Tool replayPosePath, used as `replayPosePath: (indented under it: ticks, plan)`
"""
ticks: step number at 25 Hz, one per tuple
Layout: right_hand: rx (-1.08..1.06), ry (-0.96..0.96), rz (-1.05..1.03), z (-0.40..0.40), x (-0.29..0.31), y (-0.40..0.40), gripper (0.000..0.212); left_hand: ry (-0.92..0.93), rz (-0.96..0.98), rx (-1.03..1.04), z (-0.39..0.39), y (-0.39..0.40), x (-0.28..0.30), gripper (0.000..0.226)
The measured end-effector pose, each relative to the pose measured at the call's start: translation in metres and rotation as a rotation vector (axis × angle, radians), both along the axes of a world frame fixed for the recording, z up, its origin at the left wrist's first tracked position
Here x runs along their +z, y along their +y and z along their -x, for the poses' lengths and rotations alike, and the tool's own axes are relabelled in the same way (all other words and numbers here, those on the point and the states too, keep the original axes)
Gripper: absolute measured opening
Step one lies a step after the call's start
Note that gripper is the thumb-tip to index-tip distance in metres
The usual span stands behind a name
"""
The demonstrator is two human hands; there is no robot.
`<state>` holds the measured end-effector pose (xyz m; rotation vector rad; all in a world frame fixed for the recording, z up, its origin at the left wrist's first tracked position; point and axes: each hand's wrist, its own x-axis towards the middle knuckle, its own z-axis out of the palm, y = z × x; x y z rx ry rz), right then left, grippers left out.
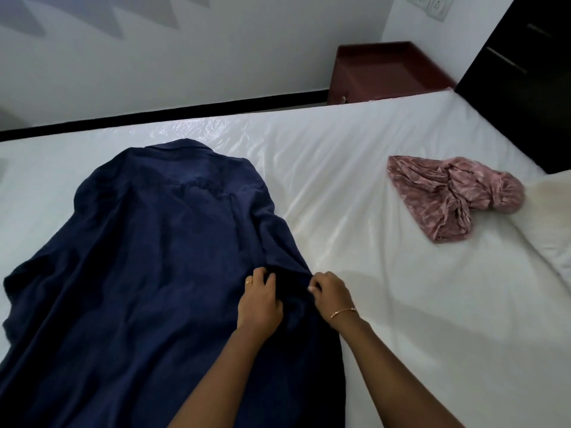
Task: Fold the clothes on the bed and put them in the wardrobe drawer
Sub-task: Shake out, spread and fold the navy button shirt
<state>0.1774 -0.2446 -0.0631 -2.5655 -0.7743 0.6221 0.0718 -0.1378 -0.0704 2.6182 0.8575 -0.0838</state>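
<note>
A large navy blue garment [148,257] lies spread over the left half of the white bed [386,288], collar end toward the far edge. My left hand [259,301] lies on the garment near its right edge, fingers curled into the cloth. Close beside it, my right hand [329,293] pinches the garment's right edge between thumb and fingers. A crumpled pink patterned garment [448,196] lies apart on the right side of the bed.
A white pillow [553,223] sits at the bed's right end. Behind the bed stand a dark red bedside cabinet [386,69] and a dark wardrobe [525,50] with bar handles. A white wall runs along the far side.
</note>
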Motion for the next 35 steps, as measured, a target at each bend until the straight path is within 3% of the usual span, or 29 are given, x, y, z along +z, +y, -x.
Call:
replayPosePath:
  ticks: [3,6,8,10,12,15,16,17,19,21,23,26,28,29,32,33,35]
  plan:
    - [-0.361,-0.127,-0.066,-0.034,0.014,-0.010,0.023,0.099,-0.019,-0.005,0.004,0.007,0.000,0.057]
    - [-0.606,-0.077,-0.250,-0.074,0.038,-0.014,0.010,0.029,-0.248,-0.143,-0.003,0.005,0.003,0.044]
    - [-0.521,-0.171,-0.185,-0.085,0.045,-0.013,0.020,-0.092,-0.287,-0.245,-0.012,-0.004,0.005,0.021]
    - [-0.218,-0.272,0.167,-0.084,0.036,-0.022,0.055,-0.156,-0.217,-0.286,-0.021,-0.022,0.009,0.034]
    - [-0.128,-0.058,0.277,-0.078,0.025,-0.036,0.063,-0.041,-0.170,-0.238,-0.033,-0.044,0.013,0.044]
    - [-0.322,0.554,-0.103,-0.061,0.017,-0.050,0.059,0.129,-0.073,-0.049,-0.043,-0.054,0.009,0.046]
    - [-0.401,0.627,-0.162,-0.056,0.016,-0.052,0.062,0.139,-0.067,-0.003,-0.045,-0.052,0.009,0.044]
    - [-0.405,0.576,-0.150,-0.054,0.013,-0.051,0.068,0.157,-0.078,0.019,-0.046,-0.048,0.009,0.041]
    - [-0.233,0.252,0.106,-0.054,0.002,-0.047,0.069,0.186,-0.026,0.021,-0.045,-0.040,0.007,0.032]
    - [-0.178,0.032,0.190,-0.060,-0.002,-0.044,0.048,0.136,0.147,0.006,-0.041,-0.033,0.008,0.026]
    - [-0.323,-0.061,0.149,-0.072,0.004,-0.050,0.036,-0.024,0.252,-0.040,-0.035,-0.034,0.011,0.023]
    - [-0.667,-0.173,-0.015,-0.093,0.012,-0.070,0.037,-0.140,0.509,-0.144,-0.031,-0.047,0.013,0.022]
    - [-0.665,-0.225,-0.141,-0.085,0.012,-0.073,0.042,-0.269,0.692,-0.079,-0.024,-0.059,0.010,0.016]
    - [-0.613,-0.269,-0.209,-0.075,0.010,-0.070,0.040,-0.372,0.667,0.018,-0.022,-0.063,0.008,0.010]
    - [-0.309,-0.334,-0.374,-0.017,0.000,-0.056,0.016,-0.557,0.304,0.285,-0.004,-0.066,0.007,0.003]
    - [-0.220,-0.226,-0.413,0.005,-0.002,-0.051,0.013,-0.563,0.241,0.313,0.006,-0.065,0.007,0.003]
    - [-0.140,0.070,-0.355,0.048,0.000,-0.042,0.034,-0.540,0.177,0.306,0.032,-0.059,0.007,0.007]
